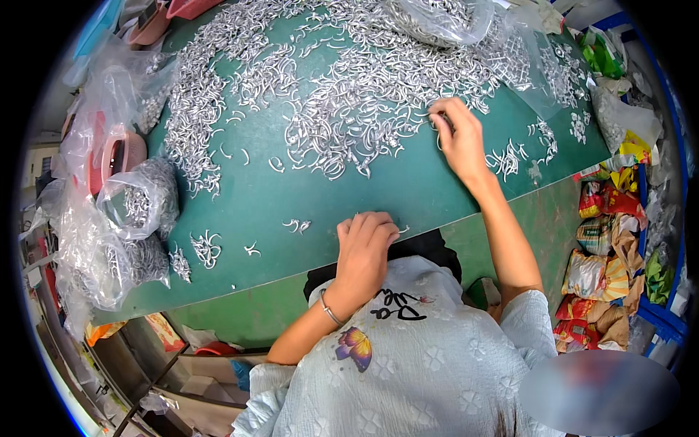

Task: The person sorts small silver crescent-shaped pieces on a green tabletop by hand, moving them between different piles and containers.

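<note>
Many small curved silvery metal pieces [349, 109] lie in a wide, loose heap across the green table [269, 197]. My right hand [460, 142] reaches to the heap's near right edge, thumb and fingers bent together in a pinch. What is between its fingertips is too small to tell. At the table's near edge rests my left hand [364, 251], its fingers curled down and closed. One small metal piece [404, 229] shows just right of its fingertips; whether the hand grips it I cannot tell.
Clear plastic bags of metal pieces [138, 200] stand at the table's left end, beside a pink basket [124, 154]. Another clear bag [520, 65] lies over the heap at the far right. Small clusters [206, 249] sit near the front edge. Colourful packages [593, 273] line the right side.
</note>
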Demonstrator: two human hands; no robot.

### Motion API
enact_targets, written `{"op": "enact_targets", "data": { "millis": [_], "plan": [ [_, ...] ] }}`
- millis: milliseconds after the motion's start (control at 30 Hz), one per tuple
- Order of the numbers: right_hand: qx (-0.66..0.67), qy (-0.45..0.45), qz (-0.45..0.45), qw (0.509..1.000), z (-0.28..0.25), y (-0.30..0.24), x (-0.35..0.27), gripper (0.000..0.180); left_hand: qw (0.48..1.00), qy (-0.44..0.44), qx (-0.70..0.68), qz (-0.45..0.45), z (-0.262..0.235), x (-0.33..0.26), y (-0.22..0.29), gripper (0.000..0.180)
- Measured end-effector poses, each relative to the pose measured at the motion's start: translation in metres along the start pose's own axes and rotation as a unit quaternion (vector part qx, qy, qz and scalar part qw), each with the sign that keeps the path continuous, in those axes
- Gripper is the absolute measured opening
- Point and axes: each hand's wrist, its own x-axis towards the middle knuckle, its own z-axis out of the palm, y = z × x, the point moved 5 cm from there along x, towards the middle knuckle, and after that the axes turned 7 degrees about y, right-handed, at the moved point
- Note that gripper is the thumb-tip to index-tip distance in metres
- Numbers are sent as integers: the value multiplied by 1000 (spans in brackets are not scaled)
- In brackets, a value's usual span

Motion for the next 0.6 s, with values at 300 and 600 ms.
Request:
{"op": "enact_targets", "data": {
  "millis": [300,600],
  "plan": [
    [-103,-118,-98,983,32,-56,-31,30,998,49,8,-41,-18,-13,-19,20],
    [96,-92,61,989,3,-46,-37,18,997,70,1,-44,-21,-20,-23,20]
  ]
}}
